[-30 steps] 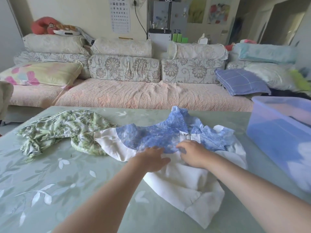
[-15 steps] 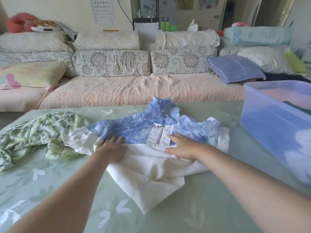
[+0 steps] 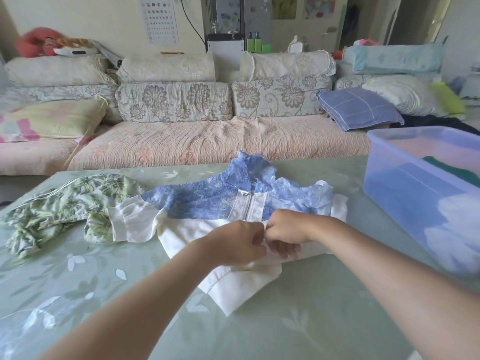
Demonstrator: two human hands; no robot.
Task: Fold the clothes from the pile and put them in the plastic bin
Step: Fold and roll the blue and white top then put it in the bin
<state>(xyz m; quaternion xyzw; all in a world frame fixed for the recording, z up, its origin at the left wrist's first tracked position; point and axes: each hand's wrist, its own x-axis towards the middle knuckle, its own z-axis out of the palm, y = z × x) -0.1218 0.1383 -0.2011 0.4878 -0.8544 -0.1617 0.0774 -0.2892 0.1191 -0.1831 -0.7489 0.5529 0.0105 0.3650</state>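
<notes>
At 9 o'clock the green leafy top (image 3: pixel 59 203) lies unfolded, the left hand (image 3: pixel 240 242) and right hand (image 3: pixel 285 231) pinch the blue and white top (image 3: pixel 205 203) in the middle, and the plastic bin (image 3: pixel 405 193) at 3 o'clock already holds some clothes (image 3: pixel 453 170).

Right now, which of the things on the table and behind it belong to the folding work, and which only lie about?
Belong to the job: blue and white garment, pinched by left hand and right hand; green leaf-print garment beside it; plastic bin.
Just lying about: sofa; blue checked pillow; eye chart; green bottles.
</notes>
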